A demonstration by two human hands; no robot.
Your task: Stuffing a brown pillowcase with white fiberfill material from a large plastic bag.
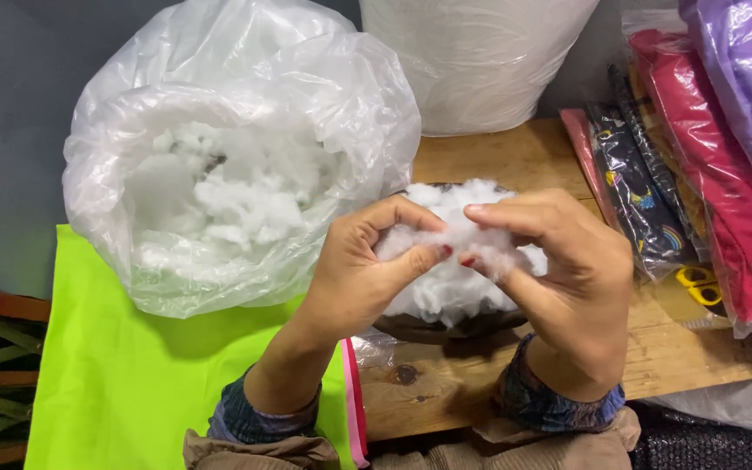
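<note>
My left hand (360,265) and my right hand (567,278) meet over a low wooden table (515,161), both pinching the same tuft of white fluffy stuffing (459,239). Thumbs and forefingers close on the fibres from either side. Below the tuft a bigger heap of the same stuffing (446,296) fills a dark round dish (433,329), of which only the front rim shows. Left of my hands stands an open clear plastic bag (219,104) holding more white stuffing (237,187).
A neon green sheet (124,374) lies under the bag at the left. A second large white plastic sack (476,61) stands behind. Plastic-wrapped fabric packs in black print (641,187), red (724,174) and purple (750,78) pile up at the right, with yellow scissors handles (698,283) beneath.
</note>
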